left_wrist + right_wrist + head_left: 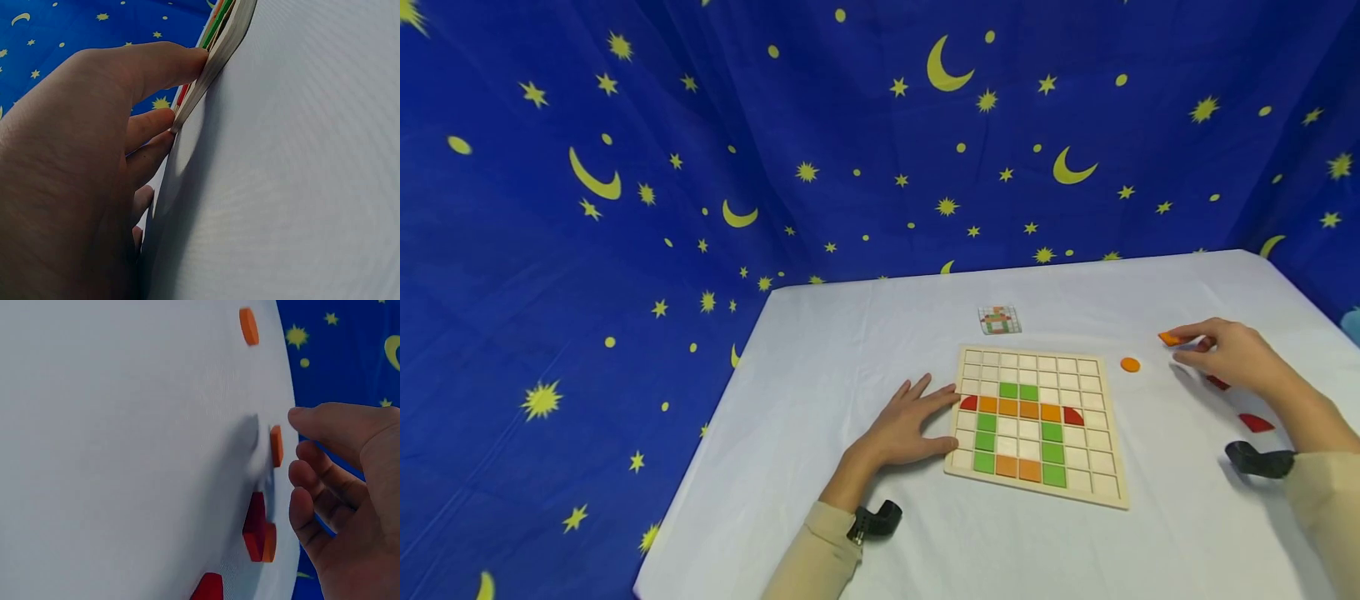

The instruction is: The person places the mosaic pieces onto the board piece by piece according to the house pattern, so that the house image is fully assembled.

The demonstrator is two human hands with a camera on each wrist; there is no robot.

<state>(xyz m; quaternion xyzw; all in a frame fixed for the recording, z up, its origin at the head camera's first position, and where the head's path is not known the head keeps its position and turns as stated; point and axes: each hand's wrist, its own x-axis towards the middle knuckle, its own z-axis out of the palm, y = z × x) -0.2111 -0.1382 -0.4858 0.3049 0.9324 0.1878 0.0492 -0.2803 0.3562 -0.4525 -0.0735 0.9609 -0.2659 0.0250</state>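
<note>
A wooden grid board (1105, 492) holds green squares, orange squares and two red quarter-round pieces in its cells. My left hand (906, 429) lies spread at its left side, the thumb and index finger touching the edge. In the left wrist view, that thumb presses against the rim of the board (228, 47). To the right, my right hand (1232, 358) hovers with fingers loosely bent beside an orange piece (1170, 338). The right wrist view shows this orange piece (277, 447) just off the fingertips, with a gap between thumb and fingers.
An orange round piece (1130, 365) lies between board and right hand. A red quarter-round piece (1255, 423) and another red piece (1217, 383) lie near the right wrist. A small pattern card (999, 320) lies behind the board. A starry blue cloth (865, 125) surrounds the white table.
</note>
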